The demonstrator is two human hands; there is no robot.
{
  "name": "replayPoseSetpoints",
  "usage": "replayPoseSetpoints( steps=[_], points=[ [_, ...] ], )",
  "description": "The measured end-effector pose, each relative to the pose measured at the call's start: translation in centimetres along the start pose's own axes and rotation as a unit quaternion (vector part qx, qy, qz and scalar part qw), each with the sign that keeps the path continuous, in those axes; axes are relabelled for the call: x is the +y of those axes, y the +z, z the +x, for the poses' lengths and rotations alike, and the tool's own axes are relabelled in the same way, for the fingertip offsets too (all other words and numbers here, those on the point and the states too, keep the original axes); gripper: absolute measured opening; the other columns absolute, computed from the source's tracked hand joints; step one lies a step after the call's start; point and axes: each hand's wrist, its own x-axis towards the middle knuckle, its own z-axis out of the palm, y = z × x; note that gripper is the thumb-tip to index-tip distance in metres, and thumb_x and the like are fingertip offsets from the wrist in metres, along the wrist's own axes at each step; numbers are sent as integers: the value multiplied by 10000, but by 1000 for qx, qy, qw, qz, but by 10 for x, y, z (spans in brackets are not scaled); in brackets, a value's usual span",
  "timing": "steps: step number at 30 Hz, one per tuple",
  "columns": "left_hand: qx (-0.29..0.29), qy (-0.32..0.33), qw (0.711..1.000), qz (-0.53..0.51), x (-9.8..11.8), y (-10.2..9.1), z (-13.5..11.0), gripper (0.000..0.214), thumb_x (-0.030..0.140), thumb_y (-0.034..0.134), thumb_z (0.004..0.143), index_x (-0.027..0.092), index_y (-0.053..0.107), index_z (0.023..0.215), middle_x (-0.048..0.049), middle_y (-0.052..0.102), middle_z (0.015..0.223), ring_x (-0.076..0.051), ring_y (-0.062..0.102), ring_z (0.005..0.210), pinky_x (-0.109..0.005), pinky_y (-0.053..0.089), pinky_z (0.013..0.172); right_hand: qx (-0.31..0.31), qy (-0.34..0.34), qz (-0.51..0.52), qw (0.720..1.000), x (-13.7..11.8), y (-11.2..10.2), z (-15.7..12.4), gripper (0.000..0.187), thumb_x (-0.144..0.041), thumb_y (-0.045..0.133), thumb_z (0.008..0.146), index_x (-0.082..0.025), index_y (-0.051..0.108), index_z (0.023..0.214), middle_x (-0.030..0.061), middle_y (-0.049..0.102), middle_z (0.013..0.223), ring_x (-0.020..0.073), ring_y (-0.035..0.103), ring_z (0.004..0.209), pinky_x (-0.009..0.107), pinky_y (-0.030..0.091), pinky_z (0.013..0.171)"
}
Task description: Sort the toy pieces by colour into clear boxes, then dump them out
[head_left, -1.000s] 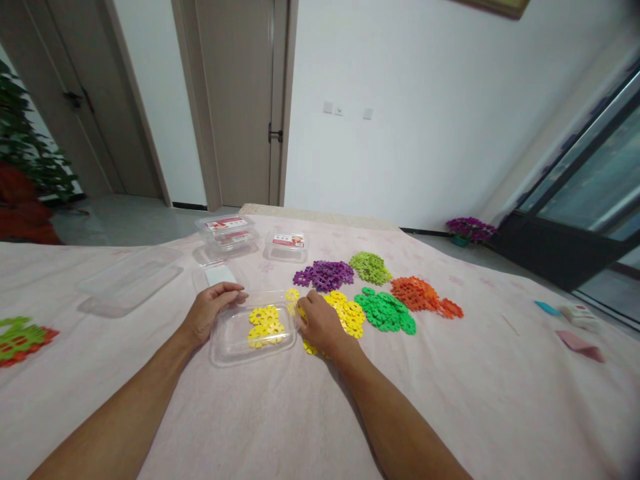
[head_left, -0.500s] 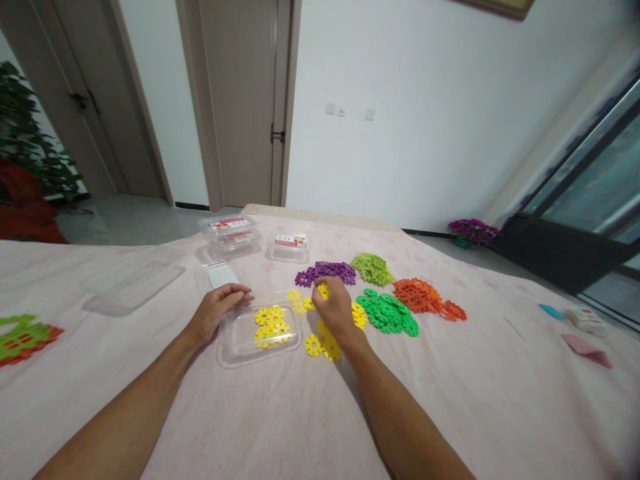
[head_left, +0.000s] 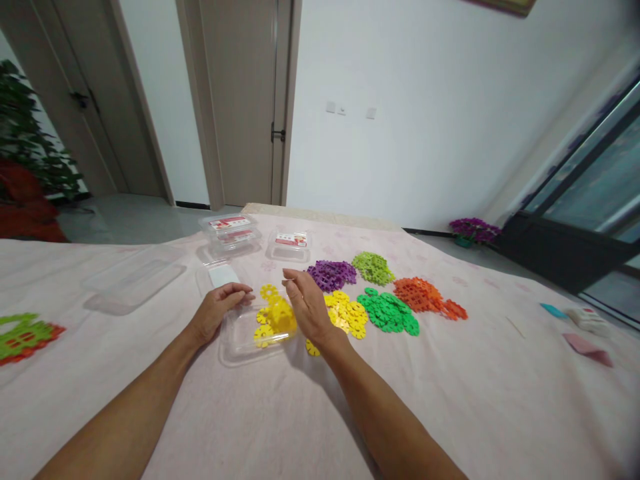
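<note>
My left hand (head_left: 216,311) grips the far left rim of a clear plastic tray (head_left: 239,345) lying on the pink cloth. Yellow flower-shaped pieces (head_left: 276,315) are heaped in the tray's right half. My right hand (head_left: 307,305) hovers over the tray's right end, fingers stretched out and apart, with nothing visibly held. Just right of that hand lies a loose pile of yellow pieces (head_left: 349,313), and one yellow piece (head_left: 311,348) sits by my wrist.
Piles of purple (head_left: 332,274), light green (head_left: 373,267), green (head_left: 391,312) and orange (head_left: 424,296) pieces lie to the right. Stacked clear boxes (head_left: 231,231), another box (head_left: 288,245) and a clear lid (head_left: 134,277) stand behind. Green and red pieces (head_left: 23,333) lie far left.
My right hand went from the yellow pile toward the purple pile, then swung left over the tray; more yellow pieces now lie in the tray. My left hand stayed on the rim.
</note>
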Motion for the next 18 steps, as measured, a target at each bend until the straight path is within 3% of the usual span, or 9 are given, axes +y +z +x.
replayPoseSetpoints(
  steps=[3,6,9,12,16,18],
  points=[
    [3,-6,1000,2,0,0,0,376,426,795,689,159,728,944,-108,775,928,-236,713,882,-362,521,872,-9,18,-15,1000,6,-16,6,260,-283,458,981,-198,657,1125,75,680,1107,180,622,1041,333,467,949],
    [7,1,1000,14,-1,-1,0,376,425,792,691,153,726,943,-111,774,925,-228,707,848,-362,520,850,-67,69,-114,989,16,-45,13,229,-255,516,935,-187,683,1077,77,687,1092,194,614,1054,342,455,966],
    [14,5,1000,16,-2,-1,1,379,429,796,687,152,725,937,-111,772,915,-227,704,844,-361,518,840,-185,153,-233,942,25,-77,12,334,-293,619,876,-181,661,1188,113,650,1230,241,585,1156,370,425,1009],
    [24,6,1000,16,-3,-2,2,385,429,808,670,156,726,929,-108,770,914,-232,704,847,-362,521,821,-264,226,-315,883,29,-102,6,582,-399,734,785,-181,602,1308,153,587,1350,302,553,1230,393,420,1011],
    [30,7,999,21,-5,-4,3,382,424,807,667,157,724,927,-106,766,903,-239,702,850,-366,522,801,-343,267,-343,833,30,-116,2,880,-519,830,635,-248,516,1412,139,555,1406,340,521,1275,419,414,1011],
    [28,5,999,18,-5,-4,3,371,417,804,676,160,723,930,-101,767,907,-229,699,850,-352,518,802,-373,279,-344,815,30,-115,0,942,-527,860,570,-280,514,1411,121,568,1389,340,531,1261,419,420,1000]
  ],
)
